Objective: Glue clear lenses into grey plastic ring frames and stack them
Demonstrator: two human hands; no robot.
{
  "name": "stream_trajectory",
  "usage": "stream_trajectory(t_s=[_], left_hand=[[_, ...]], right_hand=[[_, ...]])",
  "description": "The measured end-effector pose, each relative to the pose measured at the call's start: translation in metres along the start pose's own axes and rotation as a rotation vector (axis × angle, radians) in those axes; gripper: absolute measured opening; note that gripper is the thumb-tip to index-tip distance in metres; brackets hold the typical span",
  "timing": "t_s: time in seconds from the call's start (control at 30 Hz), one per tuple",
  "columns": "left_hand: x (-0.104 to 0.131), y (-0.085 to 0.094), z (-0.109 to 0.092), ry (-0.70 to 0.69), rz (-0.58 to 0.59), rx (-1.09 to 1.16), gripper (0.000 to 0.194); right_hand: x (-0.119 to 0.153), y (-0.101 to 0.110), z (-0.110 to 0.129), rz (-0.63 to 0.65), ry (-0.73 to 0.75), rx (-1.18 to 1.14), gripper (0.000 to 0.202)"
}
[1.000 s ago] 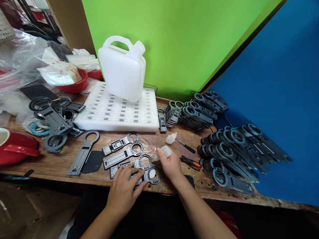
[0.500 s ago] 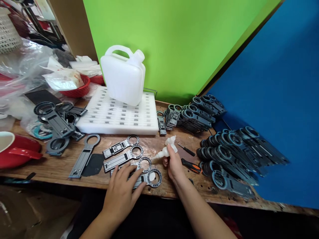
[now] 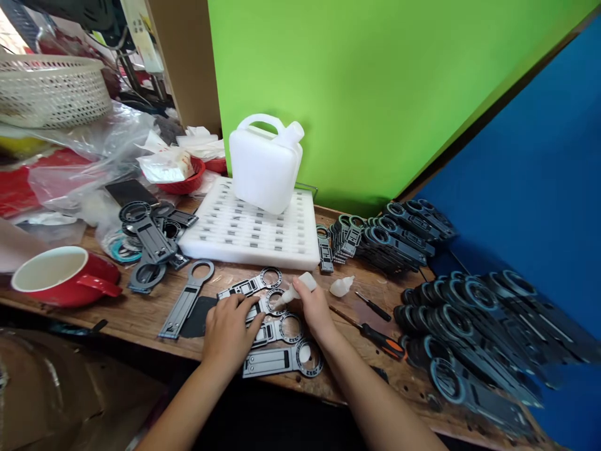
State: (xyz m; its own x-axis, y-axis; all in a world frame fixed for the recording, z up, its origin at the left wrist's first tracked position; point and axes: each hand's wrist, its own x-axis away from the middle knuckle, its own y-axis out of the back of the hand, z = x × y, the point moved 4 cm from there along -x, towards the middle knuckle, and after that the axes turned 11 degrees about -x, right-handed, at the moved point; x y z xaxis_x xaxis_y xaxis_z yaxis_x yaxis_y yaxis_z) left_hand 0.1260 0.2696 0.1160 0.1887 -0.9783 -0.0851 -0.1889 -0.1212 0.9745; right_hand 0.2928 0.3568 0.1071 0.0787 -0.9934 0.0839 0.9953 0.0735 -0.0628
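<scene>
Several grey parts with ring ends lie side by side at the table's front; the nearest grey part (image 3: 270, 362) is fully visible. My left hand (image 3: 230, 329) rests with fingers spread across the upper parts, touching them. In my right hand (image 3: 313, 307) is a small white bottle (image 3: 295, 290), its thin tip pointing down and left at the ring of the second part from the back. A second small white bottle (image 3: 342, 286) lies just right of it. Two screwdrivers lie further right, one with a black handle (image 3: 378, 309), the other with a black-orange handle (image 3: 387, 343).
A white jug (image 3: 265, 166) stands on a white foam tray (image 3: 248, 254). Stacks of ringed parts (image 3: 469, 313) fill the right side. At left are a red mug (image 3: 66, 282), loose parts (image 3: 153, 241) and a white basket (image 3: 56, 94). A bare arm (image 3: 19, 247) shows at the left edge.
The view has swung left. My right hand has brought the bottle's tip over a ring. The other white piece, earlier beside the bottle in my hand, now lies apart. An arm has appeared at far left.
</scene>
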Motion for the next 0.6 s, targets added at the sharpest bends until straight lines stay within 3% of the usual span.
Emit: stream_trajectory(t_s=[0.6], left_hand=[[0.0,-0.003,0.001,0.023,0.01,0.089,0.027]], right_hand=[[0.002,-0.021,0.015,0.111,0.173,0.438,0.036]])
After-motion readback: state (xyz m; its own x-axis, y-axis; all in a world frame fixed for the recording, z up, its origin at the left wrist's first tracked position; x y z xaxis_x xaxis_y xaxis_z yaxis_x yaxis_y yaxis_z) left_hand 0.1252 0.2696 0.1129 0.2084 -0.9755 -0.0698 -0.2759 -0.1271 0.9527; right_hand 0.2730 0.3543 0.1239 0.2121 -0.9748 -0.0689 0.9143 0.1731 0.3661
